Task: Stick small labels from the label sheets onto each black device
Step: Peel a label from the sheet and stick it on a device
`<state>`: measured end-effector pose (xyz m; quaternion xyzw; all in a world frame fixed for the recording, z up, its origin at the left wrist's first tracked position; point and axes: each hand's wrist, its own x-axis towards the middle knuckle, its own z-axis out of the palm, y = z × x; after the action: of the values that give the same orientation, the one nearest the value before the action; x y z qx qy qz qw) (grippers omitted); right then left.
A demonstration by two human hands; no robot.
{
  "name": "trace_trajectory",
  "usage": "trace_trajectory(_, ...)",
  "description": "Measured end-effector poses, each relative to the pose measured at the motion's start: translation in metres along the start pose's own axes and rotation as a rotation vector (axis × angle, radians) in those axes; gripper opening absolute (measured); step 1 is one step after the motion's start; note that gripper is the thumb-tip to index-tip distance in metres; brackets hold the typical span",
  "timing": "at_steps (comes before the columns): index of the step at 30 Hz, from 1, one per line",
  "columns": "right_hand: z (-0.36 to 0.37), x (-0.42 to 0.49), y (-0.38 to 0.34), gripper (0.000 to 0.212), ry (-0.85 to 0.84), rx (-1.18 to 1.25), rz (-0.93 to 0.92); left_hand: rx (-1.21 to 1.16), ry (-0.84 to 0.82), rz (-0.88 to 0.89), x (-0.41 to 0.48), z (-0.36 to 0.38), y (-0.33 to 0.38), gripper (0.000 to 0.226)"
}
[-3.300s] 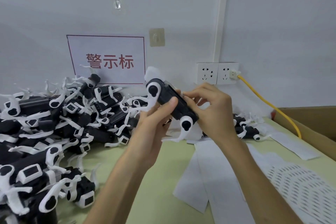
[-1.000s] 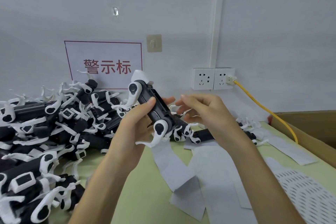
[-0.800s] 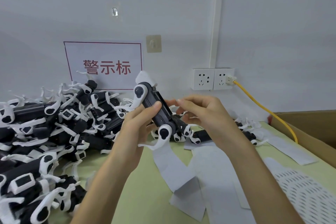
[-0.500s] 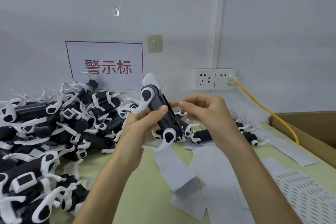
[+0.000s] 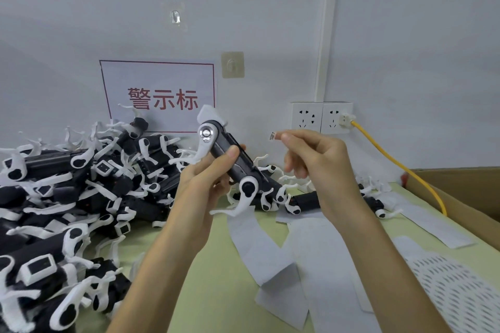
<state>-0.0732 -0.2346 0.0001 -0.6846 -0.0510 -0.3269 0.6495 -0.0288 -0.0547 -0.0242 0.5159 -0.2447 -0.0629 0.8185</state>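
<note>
Here, a pale green worktop (image 5: pixel 216 292) set against a grey wall carries a deep pile of black devices (image 5: pixel 67 197) with white clips and straps, heaped along its left side. White label sheets (image 5: pixel 319 265) lie in overlapping strips across the middle, some curling at the ends, with a perforated white sheet (image 5: pixel 454 286) beside them at the right. A cardboard box (image 5: pixel 460 197) stands at the far right edge. On the wall hang a red-bordered sign (image 5: pixel 158 94) and a double socket (image 5: pixel 322 117), from which a yellow cable (image 5: pixel 392 159) runs down toward the box.

Above the worktop, the person's left hand (image 5: pixel 208 186) grips one black device (image 5: pixel 235 165). Its fingers (image 5: pixel 231 153) curl round the body with the thumb laid on the upper face. The device is tilted, its silver-buttoned end raised toward the sign. Just beside it but apart, the right hand (image 5: pixel 319 162) pinches a small label (image 5: pixel 272 136) between thumb and forefinger, the other fingers loosely curled. The label hangs in the air, level with the device's raised end.
</note>
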Motion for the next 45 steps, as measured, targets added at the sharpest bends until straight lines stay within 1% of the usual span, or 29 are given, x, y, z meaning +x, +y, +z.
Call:
trace_trajectory(3,0.000,-0.001,-0.006,0.022,-0.046,0.104,0.048,-0.093,0.028,-0.006,0.003,0.000,-0.004,0.031)
trace_trajectory(5,0.001,-0.003,-0.011,0.023,-0.100,0.190,0.093,-0.213,0.057,-0.011,0.004,0.001,-0.005,0.019)
trace_trajectory(8,0.005,-0.008,-0.020,0.030,-0.234,0.412,0.193,-0.403,0.114,0.002,0.005,0.005,-0.006,0.016)
trace_trajectory(10,0.011,-0.013,-0.025,0.038,-0.314,0.584,0.263,-0.474,0.131,0.025,0.004,0.009,-0.006,0.014)
trace_trajectory(11,0.015,-0.015,-0.027,0.041,-0.343,0.673,0.296,-0.503,0.133,0.038,0.003,0.011,-0.006,0.017)
trace_trajectory(14,0.032,-0.026,-0.029,0.044,-0.416,0.921,0.407,-0.551,0.113,0.054,0.000,0.015,-0.004,0.023)
trace_trajectory(16,0.046,-0.036,-0.028,0.045,-0.430,0.999,0.475,-0.531,0.062,0.026,-0.003,0.016,-0.002,0.026)
trace_trajectory(18,0.059,-0.045,-0.024,0.046,-0.400,1.001,0.542,-0.528,-0.003,-0.020,-0.006,0.016,-0.001,0.025)
trace_trajectory(21,0.070,-0.054,-0.018,0.043,-0.306,1.003,0.605,-0.513,0.027,-0.081,-0.009,0.017,0.003,0.026)
trace_trajectory(24,0.073,-0.056,-0.015,0.044,-0.247,1.029,0.630,-0.496,0.046,-0.083,-0.010,0.018,0.002,0.030)
trace_trajectory(28,0.075,-0.057,-0.013,0.044,-0.200,1.083,0.632,-0.489,0.010,-0.083,-0.008,0.017,0.000,0.030)
trace_trajectory(31,0.075,-0.056,-0.011,0.044,-0.179,1.094,0.627,-0.487,0.027,-0.089,-0.008,0.016,-0.002,0.029)
trace_trajectory(35,0.076,-0.057,-0.009,0.045,-0.174,1.086,0.625,-0.485,0.050,-0.086,-0.006,0.015,-0.004,0.020)
trace_trajectory(40,0.078,-0.058,-0.008,0.042,-0.175,1.075,0.611,-0.473,0.088,-0.075,-0.008,0.018,-0.004,0.026)
trace_trajectory(42,0.079,-0.059,-0.008,0.042,-0.183,1.071,0.608,-0.482,0.117,-0.051,-0.008,0.019,-0.004,0.023)
trace_trajectory(45,0.080,-0.060,-0.008,0.041,-0.185,1.069,0.610,-0.451,0.135,-0.008,-0.007,0.019,-0.005,0.052)
